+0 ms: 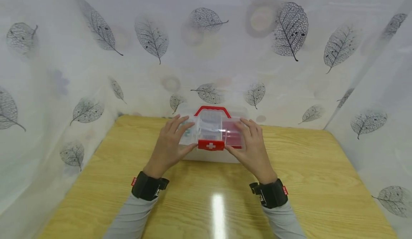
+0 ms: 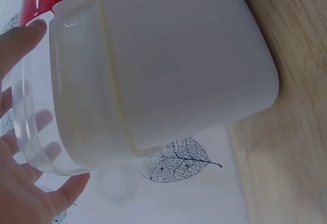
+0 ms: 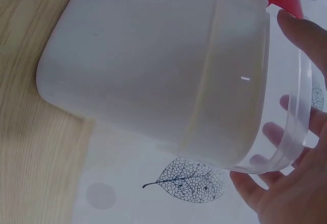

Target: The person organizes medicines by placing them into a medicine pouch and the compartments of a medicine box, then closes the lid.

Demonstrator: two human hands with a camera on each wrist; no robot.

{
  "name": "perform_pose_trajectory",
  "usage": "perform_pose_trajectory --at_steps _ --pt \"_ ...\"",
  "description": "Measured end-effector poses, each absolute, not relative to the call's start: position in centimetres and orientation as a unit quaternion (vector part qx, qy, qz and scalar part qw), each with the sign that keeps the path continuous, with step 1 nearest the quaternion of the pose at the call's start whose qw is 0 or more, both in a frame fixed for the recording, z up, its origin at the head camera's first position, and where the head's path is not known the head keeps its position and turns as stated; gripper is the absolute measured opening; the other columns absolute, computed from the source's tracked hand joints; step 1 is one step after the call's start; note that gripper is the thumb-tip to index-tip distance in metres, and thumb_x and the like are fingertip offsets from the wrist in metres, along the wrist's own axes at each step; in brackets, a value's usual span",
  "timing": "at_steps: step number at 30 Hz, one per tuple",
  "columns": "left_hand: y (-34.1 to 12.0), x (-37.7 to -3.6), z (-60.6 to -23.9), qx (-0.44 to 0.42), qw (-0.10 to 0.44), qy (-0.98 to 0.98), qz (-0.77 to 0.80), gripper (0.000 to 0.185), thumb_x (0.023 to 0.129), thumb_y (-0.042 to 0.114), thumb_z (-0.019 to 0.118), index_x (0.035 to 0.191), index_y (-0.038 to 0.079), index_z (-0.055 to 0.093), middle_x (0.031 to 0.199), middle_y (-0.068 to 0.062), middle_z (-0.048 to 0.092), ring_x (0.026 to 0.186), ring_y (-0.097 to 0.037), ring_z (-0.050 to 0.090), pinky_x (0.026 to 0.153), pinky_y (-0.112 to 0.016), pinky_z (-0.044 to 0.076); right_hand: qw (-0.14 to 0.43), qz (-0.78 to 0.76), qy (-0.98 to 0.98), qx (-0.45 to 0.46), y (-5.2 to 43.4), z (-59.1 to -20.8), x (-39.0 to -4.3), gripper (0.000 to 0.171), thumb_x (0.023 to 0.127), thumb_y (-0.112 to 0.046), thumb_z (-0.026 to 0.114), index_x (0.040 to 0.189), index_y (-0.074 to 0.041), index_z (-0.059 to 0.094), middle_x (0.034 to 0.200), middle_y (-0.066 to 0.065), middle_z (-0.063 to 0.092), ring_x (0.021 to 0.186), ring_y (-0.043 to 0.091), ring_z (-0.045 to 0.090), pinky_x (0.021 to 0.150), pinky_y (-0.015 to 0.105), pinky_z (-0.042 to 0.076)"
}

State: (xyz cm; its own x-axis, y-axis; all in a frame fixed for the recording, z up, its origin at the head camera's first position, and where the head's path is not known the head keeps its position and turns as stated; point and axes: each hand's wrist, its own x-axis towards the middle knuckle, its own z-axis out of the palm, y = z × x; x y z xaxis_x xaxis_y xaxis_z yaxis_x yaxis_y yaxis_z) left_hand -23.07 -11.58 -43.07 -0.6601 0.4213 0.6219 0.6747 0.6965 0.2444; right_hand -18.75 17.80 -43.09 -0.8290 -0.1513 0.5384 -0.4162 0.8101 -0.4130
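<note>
A first-aid box with a white body [image 1: 210,155] stands at the table's back edge, in the middle of the head view. Its clear lid [image 1: 210,121] carries a red handle [image 1: 213,108], and a red latch with a white cross [image 1: 211,145] is at the front. My left hand [image 1: 170,142] grips the lid's left side, thumb beside the latch and fingers spread over the top. On the other side my right hand [image 1: 252,144] holds the lid likewise, its thumb near the latch's right end. Through the lid, fingers [image 3: 273,133] show in the right wrist view.
Under the box is a wooden table [image 1: 305,182], with a bright reflection near its front middle. A pale curtain with leaf prints [image 1: 206,53] hangs behind and at both sides. Pink and greenish items [image 1: 232,133] show through the lid.
</note>
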Motion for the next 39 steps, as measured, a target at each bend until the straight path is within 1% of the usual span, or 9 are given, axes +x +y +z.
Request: perform_pose_trajectory --at_steps 8,17,21,25,30,33,36,39 --pt "-11.4 -22.9 -42.9 -0.3 0.271 -0.886 -0.225 0.074 0.075 0.038 0.09 0.139 0.017 0.058 0.15 -0.008 0.051 0.145 -0.034 0.037 0.11 -0.06 0.04 0.243 0.263 -0.922 0.145 17.6 -42.8 -18.6 0.083 0.078 -0.038 0.088 0.148 -0.017 0.048 0.157 0.009 0.038 0.147 0.036 0.026 0.11 0.062 0.038" --pt "-11.5 -22.8 -42.9 -0.295 0.249 -0.9 -0.204 0.073 0.074 0.039 0.091 0.137 0.018 0.059 0.148 -0.006 0.052 0.144 -0.033 0.037 0.105 -0.06 0.044 0.223 0.251 -0.932 0.136 17.3 -42.7 -18.2 0.088 0.074 -0.038 0.091 0.148 -0.02 0.047 0.156 0.008 0.038 0.144 0.035 0.029 0.096 0.058 0.052" --pt "-11.7 -22.7 -43.0 -0.299 0.236 -0.903 -0.2 0.07 0.076 0.039 0.089 0.135 0.018 0.059 0.148 -0.007 0.051 0.144 -0.033 0.037 0.104 -0.059 0.044 0.217 0.25 -0.933 0.141 17.4 -42.8 -18.0 0.086 0.075 -0.038 0.09 0.147 -0.02 0.048 0.156 0.007 0.038 0.143 0.034 0.029 0.095 0.057 0.053" --pt "-11.8 -22.7 -43.1 -0.304 0.227 -0.903 -0.2 0.069 0.078 0.042 0.088 0.136 0.019 0.058 0.149 -0.006 0.05 0.143 -0.033 0.036 0.106 -0.058 0.043 0.219 0.247 -0.933 0.142 17.5 -43.0 -18.0 0.084 0.074 -0.038 0.091 0.144 -0.016 0.05 0.155 0.007 0.038 0.142 0.034 0.029 0.095 0.055 0.053" --pt "-11.9 -22.5 -43.3 -0.309 0.21 -0.905 -0.201 0.077 0.075 0.046 0.088 0.138 0.018 0.055 0.152 -0.006 0.046 0.145 -0.035 0.034 0.108 -0.059 0.041 0.219 0.239 -0.936 0.139 17.5 -43.2 -18.0 0.083 0.075 -0.038 0.09 0.143 -0.012 0.051 0.154 0.009 0.039 0.14 0.034 0.032 0.096 0.054 0.053" --pt "-11.9 -22.4 -43.4 -0.307 0.201 -0.909 -0.198 0.082 0.073 0.051 0.088 0.139 0.017 0.054 0.153 -0.006 0.045 0.147 -0.035 0.032 0.11 -0.059 0.04 0.215 0.238 -0.938 0.134 17.4 -43.2 -17.9 0.082 0.076 -0.039 0.09 0.143 -0.011 0.051 0.154 0.01 0.04 0.139 0.035 0.033 0.097 0.054 0.053" --pt "-11.8 -22.5 -43.6 -0.299 0.205 -0.91 -0.199 0.084 0.072 0.055 0.087 0.139 0.016 0.055 0.153 -0.006 0.045 0.147 -0.035 0.032 0.11 -0.059 0.04 0.212 0.235 -0.94 0.13 17.5 -43.2 -17.9 0.082 0.075 -0.04 0.09 0.142 -0.012 0.051 0.155 0.01 0.04 0.138 0.035 0.034 0.097 0.054 0.052" --pt "-11.4 -22.7 -44.0 -0.289 0.222 -0.91 -0.197 0.085 0.071 0.058 0.087 0.137 0.015 0.056 0.152 -0.006 0.045 0.145 -0.036 0.034 0.109 -0.058 0.041 0.218 0.23 -0.94 0.126 17.4 -43.3 -18.0 0.086 0.072 -0.041 0.092 0.142 -0.012 0.051 0.155 0.009 0.04 0.138 0.034 0.035 0.097 0.055 0.053"
